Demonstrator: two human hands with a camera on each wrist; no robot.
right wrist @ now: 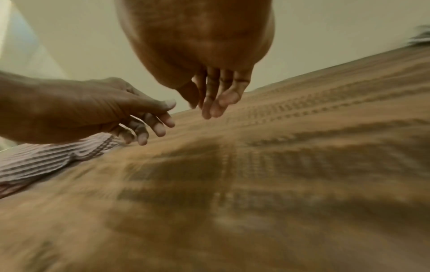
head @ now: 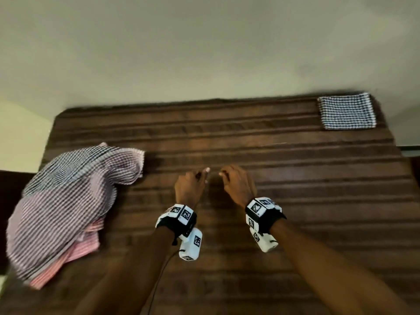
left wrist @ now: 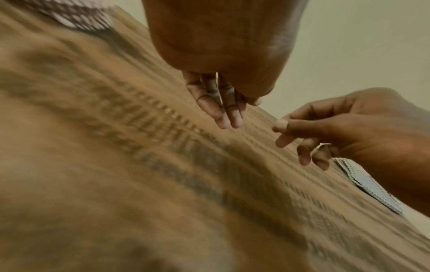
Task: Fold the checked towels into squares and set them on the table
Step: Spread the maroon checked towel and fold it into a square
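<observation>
left hand [head: 190, 183] loose, empty | right hand [head: 237, 184] loose, empty | head only: folded towel [head: 347, 113] whole

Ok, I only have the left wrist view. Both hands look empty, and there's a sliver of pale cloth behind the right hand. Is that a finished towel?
Observer: Yes. In the head view it is a dark-checked folded towel, a neat square at the far right corner of the table.
Operator: And the blurred checks at my top left?
Observer: That is a crumpled heap of unfolded checked towels at the table's left edge, well left of the left hand and not touching it.
Operator: Only one cloth in it?
Observer: No, a pink striped cloth shows from under the checked one. I can't count beyond that.
</observation>
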